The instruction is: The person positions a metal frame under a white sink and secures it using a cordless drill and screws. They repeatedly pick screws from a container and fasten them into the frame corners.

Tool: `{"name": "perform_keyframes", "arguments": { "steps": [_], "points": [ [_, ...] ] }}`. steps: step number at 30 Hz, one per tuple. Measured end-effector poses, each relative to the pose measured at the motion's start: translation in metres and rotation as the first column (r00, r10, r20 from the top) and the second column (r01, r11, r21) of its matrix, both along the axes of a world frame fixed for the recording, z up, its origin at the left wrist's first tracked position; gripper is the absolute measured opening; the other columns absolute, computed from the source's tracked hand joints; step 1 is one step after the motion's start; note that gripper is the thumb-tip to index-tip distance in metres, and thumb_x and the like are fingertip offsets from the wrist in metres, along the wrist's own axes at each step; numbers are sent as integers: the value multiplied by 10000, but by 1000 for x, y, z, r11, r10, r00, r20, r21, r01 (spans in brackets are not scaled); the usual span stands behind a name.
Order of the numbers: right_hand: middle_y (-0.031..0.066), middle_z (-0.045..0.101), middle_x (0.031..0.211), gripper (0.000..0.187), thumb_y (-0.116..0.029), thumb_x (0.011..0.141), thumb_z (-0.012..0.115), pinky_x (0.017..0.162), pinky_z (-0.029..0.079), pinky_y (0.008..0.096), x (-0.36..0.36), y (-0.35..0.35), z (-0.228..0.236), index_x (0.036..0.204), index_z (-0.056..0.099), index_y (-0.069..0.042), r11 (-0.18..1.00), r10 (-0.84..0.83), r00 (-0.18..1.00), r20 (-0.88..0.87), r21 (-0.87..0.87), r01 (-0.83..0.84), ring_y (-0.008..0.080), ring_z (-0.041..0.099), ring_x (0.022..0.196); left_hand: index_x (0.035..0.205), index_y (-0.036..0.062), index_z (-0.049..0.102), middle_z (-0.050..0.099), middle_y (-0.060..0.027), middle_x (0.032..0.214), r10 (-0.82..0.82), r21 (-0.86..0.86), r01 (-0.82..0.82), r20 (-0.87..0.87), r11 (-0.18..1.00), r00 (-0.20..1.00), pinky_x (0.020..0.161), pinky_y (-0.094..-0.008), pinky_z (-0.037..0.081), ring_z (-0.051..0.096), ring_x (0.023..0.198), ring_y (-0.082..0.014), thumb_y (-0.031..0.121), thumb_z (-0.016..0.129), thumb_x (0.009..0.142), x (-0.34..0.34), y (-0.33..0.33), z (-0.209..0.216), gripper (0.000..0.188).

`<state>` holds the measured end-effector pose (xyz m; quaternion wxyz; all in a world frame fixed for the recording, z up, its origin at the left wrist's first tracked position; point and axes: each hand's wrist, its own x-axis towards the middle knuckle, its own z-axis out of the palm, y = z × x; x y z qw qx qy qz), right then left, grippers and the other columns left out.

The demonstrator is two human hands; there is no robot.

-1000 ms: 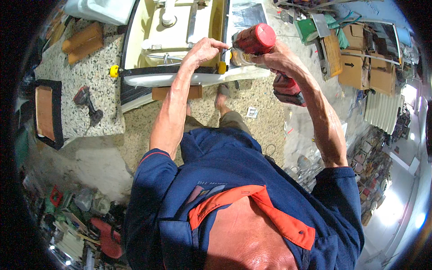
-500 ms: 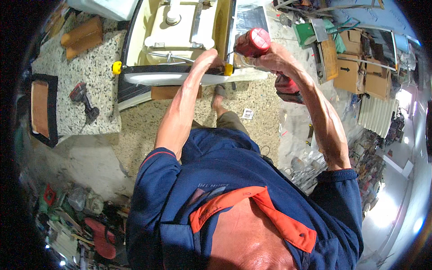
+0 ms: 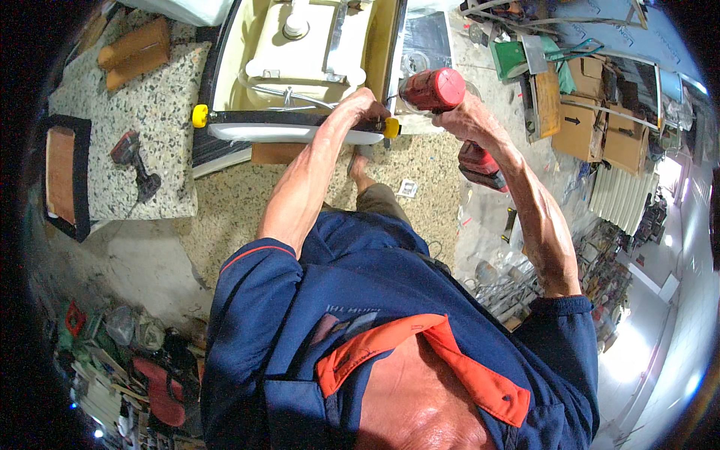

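My right hand grips a red cordless drill, its body level and pointing left toward the right front corner of a cream tub-like shell. The drill's battery hangs below the hand. At that same corner my left hand has its fingers curled in just ahead of the drill tip; what they pinch is hidden. A dark bar with yellow ends runs along the shell's front edge, under my left wrist. Inside the shell sit a pale tank with a white round cap and a silvery tube.
On the speckled slab at left lie a second drill, a brown block and a black-rimmed frame. Cardboard boxes and panels crowd the right. A small white card lies on the floor.
My right hand and the drill have come slightly lower and to the right. My left hand has shifted a little right along the corner. The whole view has tilted slightly.
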<state>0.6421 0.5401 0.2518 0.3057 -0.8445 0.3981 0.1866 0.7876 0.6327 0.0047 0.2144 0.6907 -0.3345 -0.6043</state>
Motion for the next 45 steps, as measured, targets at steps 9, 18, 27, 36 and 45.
{"name": "perform_keyframes", "arguments": {
  "steps": [9, 18, 27, 36, 45],
  "points": [
    [230, 691, 935, 352, -138, 730, 615, 784, 540, 456, -10, -14, -27, 1067, 631, -38, 987, 156, 987, -34, -44, -157, 401, 668, 921, 626, -9, 663, 583, -44, 605, 50, -48, -61, -196, 997, 979, 494, -324, 406, 506, 529, -163, 304, 920, 590, 4, 0, 14, 407],
    [226, 692, 927, 335, -153, 731, 627, 761, 549, 447, -19, -18, -43, 1047, 636, -42, 983, 175, 980, 96, -68, -169, 398, 672, 900, 666, 15, 685, 593, -41, 624, 2, -62, -12, -156, 998, 988, 548, -324, 416, 528, 566, -141, 412, 918, 559, 6, 7, 24, 473],
    [241, 697, 856, 323, -226, 735, 718, 741, 546, 453, 19, -19, -7, 951, 680, 12, 998, 55, 958, -282, 27, -49, 383, 692, 847, 743, 64, 687, 665, -89, 706, 367, -733, -203, 69, 650, 927, 604, -365, 490, 644, 656, -249, 111, 803, 667, 7, 16, 68, 147],
    [193, 660, 656, 330, -264, 696, 763, 603, 552, 414, 9, -46, -6, 790, 685, 43, 975, 216, 976, 19, 47, -217, 306, 685, 644, 1031, 57, 725, 725, -43, 870, 230, -746, -93, 83, 660, 970, 667, -269, 510, 632, 770, -101, 26, 754, 795, 20, 14, 71, 239],
    [-15, 585, 622, 112, -207, 784, 759, 492, 393, 277, -136, -63, -2, 799, 701, -112, 760, -490, 840, 234, 586, 280, 93, 525, 547, 985, 58, 709, 671, -65, 902, 458, -792, 117, 459, 599, 761, 642, -286, 493, 629, 774, -151, 32, 758, 752, -38, -42, 237, 240]
  ]
}}
